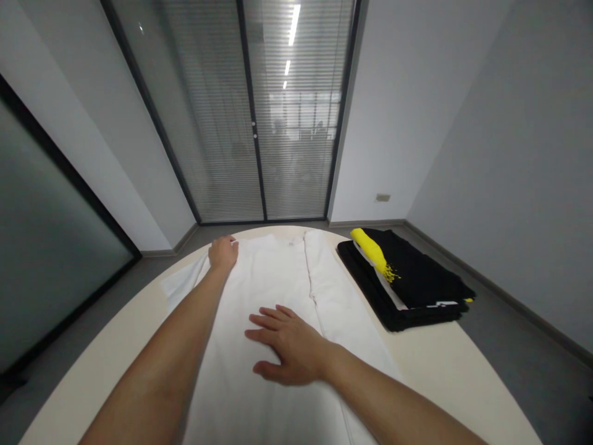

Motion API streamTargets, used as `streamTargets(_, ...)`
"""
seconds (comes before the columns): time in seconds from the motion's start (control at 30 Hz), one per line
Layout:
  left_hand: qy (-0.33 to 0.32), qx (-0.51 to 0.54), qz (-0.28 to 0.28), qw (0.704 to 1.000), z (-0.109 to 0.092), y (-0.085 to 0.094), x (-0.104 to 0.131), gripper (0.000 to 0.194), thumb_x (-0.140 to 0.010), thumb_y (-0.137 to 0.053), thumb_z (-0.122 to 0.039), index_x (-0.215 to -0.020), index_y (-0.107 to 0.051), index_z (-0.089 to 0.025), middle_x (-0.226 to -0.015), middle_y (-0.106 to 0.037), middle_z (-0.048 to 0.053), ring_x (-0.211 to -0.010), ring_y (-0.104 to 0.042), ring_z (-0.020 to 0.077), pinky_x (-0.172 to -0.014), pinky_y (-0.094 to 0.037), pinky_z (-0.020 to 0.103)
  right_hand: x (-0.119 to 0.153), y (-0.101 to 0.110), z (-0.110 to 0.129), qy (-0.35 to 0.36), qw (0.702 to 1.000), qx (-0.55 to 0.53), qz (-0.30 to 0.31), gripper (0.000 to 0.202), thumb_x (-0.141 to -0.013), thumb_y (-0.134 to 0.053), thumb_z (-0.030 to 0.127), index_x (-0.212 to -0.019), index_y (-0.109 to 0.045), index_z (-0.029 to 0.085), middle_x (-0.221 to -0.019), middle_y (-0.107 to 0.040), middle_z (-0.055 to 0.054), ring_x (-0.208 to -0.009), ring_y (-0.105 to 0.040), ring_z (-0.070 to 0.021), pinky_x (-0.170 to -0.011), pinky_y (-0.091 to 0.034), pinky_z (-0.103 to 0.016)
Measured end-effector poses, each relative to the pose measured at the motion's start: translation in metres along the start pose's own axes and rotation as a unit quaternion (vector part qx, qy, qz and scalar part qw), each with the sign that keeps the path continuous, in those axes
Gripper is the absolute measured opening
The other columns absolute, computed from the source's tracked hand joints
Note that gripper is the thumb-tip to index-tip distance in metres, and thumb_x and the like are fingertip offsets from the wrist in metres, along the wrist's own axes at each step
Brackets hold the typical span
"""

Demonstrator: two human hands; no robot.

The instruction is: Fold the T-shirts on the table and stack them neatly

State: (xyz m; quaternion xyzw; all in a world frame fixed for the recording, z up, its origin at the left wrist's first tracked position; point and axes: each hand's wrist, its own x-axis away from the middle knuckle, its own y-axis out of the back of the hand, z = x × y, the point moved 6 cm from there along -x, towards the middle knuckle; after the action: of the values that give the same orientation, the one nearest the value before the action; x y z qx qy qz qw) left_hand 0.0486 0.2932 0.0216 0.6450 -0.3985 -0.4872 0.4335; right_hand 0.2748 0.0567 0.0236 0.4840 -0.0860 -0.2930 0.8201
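White cotton-like fabric of a short-sleeved shirt (273,278) is spread lengthwise beneath and around both hands, its neckline placed at the far end, beyond the right hand (291,346) and to the right of the left hand (223,252). By the left hand, the far left shoulder area of the shirt is touched with bent fingers; whether fabric is pinched there cannot be told. The right hand is released and empty, held palm down with its fingers spread over the middle of the shirt; whether the cloth is pressed cannot be told. A lengthwise edge, slightly wavy, is seen in the fabric just to the right of the right hand's fingers, and a sleeve is spread to the left of the left hand. The shirt is carried by a round, cream-coloured bench (440,352). Farther out and to the right of the right hand, a stack of folded black garments (417,272) with a bright yellow printed section on top is set near the bench's edge, beside the shirt. Beyond both hands, a dark-framed glass partition with horizontal blinds (296,161) is seen.
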Motion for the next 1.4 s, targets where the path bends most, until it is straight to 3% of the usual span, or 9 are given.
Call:
streamTargets(0.2, -0.057, 0.003, 0.013, 0.998, -0.009, -0.001, 0.002, 0.043, -0.097, -0.045, -0.031, -0.137, -0.059, -0.019, -0.135, -0.064, 0.014, -0.129, -0.055, 0.0319, -0.108, -0.042, 0.047, -0.001, -0.001, 0.000, -0.004, 1.000, 0.010, -0.008, 0.064, -0.092, -0.059, 0.056, -0.148, -0.050, 0.027, -0.160, -0.040, -0.007, -0.151, -0.029, -0.0282, -0.124, -0.017, -0.051)
streamTargets(0.33, -0.175, 0.017, 0.079, 0.981, -0.041, -0.016, 0.012, 0.053, -0.101, -0.039, -0.046, -0.150, -0.047, -0.027, -0.162, -0.037, 0.005, -0.149, -0.033, 0.0274, -0.120, -0.027, 0.042, -0.001, 0.000, 0.001, -0.007, 1.000, 0.009, -0.004, 0.064, -0.091, -0.059, 0.056, -0.148, -0.050, 0.027, -0.160, -0.040, -0.007, -0.151, -0.029, -0.0285, -0.124, -0.017, -0.051)
streamTargets(0.5, -0.241, 0.021, 0.159, 0.957, -0.079, -0.035, 0.030, 0.062, -0.098, -0.035, -0.062, -0.154, -0.039, -0.036, -0.166, -0.027, 0.005, -0.152, -0.022, 0.0390, -0.119, -0.018, 0.060, -0.001, 0.000, 0.001, -0.006, 1.000, 0.008, 0.001, 0.064, -0.092, -0.058, 0.056, -0.148, -0.050, 0.028, -0.160, -0.039, -0.008, -0.151, -0.029, -0.0284, -0.124, -0.016, -0.051)
streamTargets(0.6, -0.273, 0.033, 0.169, 0.947, -0.095, -0.037, 0.040, 0.060, -0.099, -0.033, -0.060, -0.156, -0.033, -0.039, -0.168, -0.021, 0.000, -0.154, -0.017, 0.0334, -0.122, -0.015, 0.054, -0.001, -0.001, 0.000, -0.007, 1.000, 0.011, 0.003, 0.064, -0.092, -0.058, 0.056, -0.149, -0.049, 0.028, -0.161, -0.038, -0.008, -0.151, -0.028, -0.0286, -0.124, -0.016, -0.051)
streamTargets(0.77, -0.183, 0.036, 0.153, 0.971, -0.088, -0.038, 0.030, 0.073, -0.099, -0.023, -0.064, -0.162, -0.018, -0.028, -0.167, -0.021, 0.008, -0.153, -0.017, 0.0410, -0.118, -0.019, 0.064, -0.001, -0.001, 0.001, -0.004, 1.000, 0.008, 0.002, 0.065, -0.092, -0.058, 0.056, -0.150, -0.048, 0.028, -0.161, -0.038, -0.007, -0.151, -0.028, -0.0286, -0.124, -0.016, -0.051)
streamTargets(0.9, -0.100, 0.021, 0.137, 0.985, -0.074, -0.039, 0.019, 0.075, -0.099, -0.016, -0.062, -0.158, -0.032, -0.019, -0.166, -0.021, 0.018, -0.150, -0.016, 0.0495, -0.111, -0.019, 0.076, -0.001, 0.000, 0.001, -0.004, 1.000, 0.009, 0.002, 0.065, -0.092, -0.058, 0.056, -0.150, -0.048, 0.028, -0.161, -0.038, -0.007, -0.151, -0.028, -0.0284, -0.124, -0.016, -0.051)
streamTargets(1.1, -0.186, 0.027, 0.148, 0.971, -0.086, -0.037, 0.027, 0.066, -0.096, -0.034, -0.065, -0.156, -0.034, -0.037, -0.168, -0.022, 0.003, -0.153, -0.016, 0.0407, -0.119, -0.016, 0.064, -0.001, -0.001, -0.001, -0.002, 1.000, 0.007, 0.000, 0.065, -0.092, -0.058, 0.057, -0.149, -0.049, 0.028, -0.160, -0.039, -0.007, -0.151, -0.029, -0.0282, -0.124, -0.017, -0.051)
streamTargets(1.23, -0.214, 0.023, 0.144, 0.966, -0.103, -0.035, 0.037, 0.066, -0.099, -0.033, -0.060, -0.157, -0.033, -0.029, -0.167, -0.024, 0.010, -0.153, -0.016, 0.0417, -0.119, -0.009, 0.065, -0.001, -0.002, -0.001, -0.004, 1.000, 0.006, 0.000, 0.065, -0.092, -0.058, 0.057, -0.149, -0.049, 0.028, -0.161, -0.038, -0.007, -0.151, -0.028, -0.0279, -0.124, -0.017, -0.051)
streamTargets(1.4, -0.254, 0.027, 0.152, 0.955, -0.122, -0.037, 0.057, 0.067, -0.099, -0.031, -0.060, -0.158, -0.030, -0.029, -0.166, -0.026, 0.007, -0.153, -0.023, 0.0332, -0.120, -0.022, 0.051, -0.002, -0.001, 0.000, -0.006, 1.000, 0.002, 0.001, 0.064, -0.091, -0.060, 0.055, -0.148, -0.050, 0.028, -0.161, -0.038, -0.007, -0.151, -0.028, -0.0282, -0.123, -0.017, -0.051)
